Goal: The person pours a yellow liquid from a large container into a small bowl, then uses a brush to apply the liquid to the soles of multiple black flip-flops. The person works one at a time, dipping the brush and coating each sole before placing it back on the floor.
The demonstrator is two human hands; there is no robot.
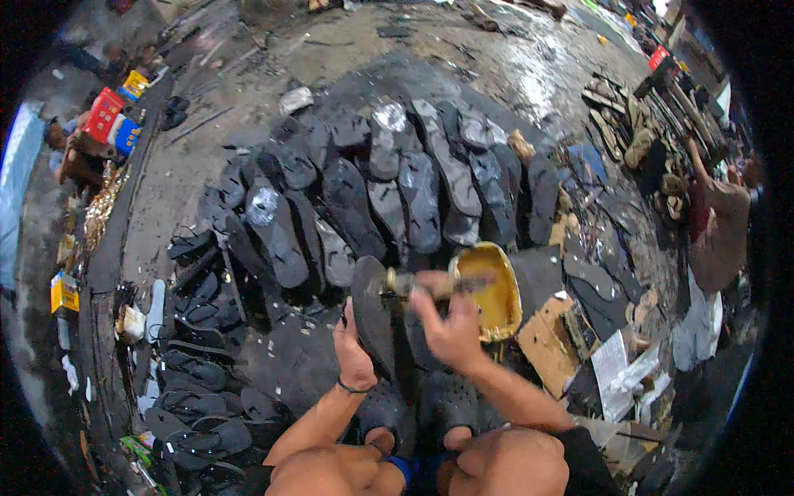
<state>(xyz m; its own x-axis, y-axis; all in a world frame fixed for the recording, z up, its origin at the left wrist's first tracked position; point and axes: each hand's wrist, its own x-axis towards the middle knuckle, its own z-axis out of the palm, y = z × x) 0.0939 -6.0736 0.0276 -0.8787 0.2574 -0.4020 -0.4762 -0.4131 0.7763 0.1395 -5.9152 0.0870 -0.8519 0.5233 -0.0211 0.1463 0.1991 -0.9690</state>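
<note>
My left hand (354, 357), a dark band at its wrist, grips a black sandal sole (372, 310) by its left edge and holds it upright in front of me. Closed around a brush (402, 283), my right hand (453, 329) is smeared by motion. The brush's pale end is at the upper right edge of the sole; I cannot tell if it touches. Just beyond my right hand sits a yellow tub (506, 318) with a crusted rim and a yellowish coating inside. Another dark sole (422, 343) lies below the brush, partly hidden by my right hand.
Rows of dark soles (351, 207) cover the ground ahead, some with shiny patches. Black sandals (203, 434) are heaped at left. Cardboard (550, 343) and crumpled paper (616, 376) lie at right. Other people sit at the far left and right, the right one in a brown top (719, 236).
</note>
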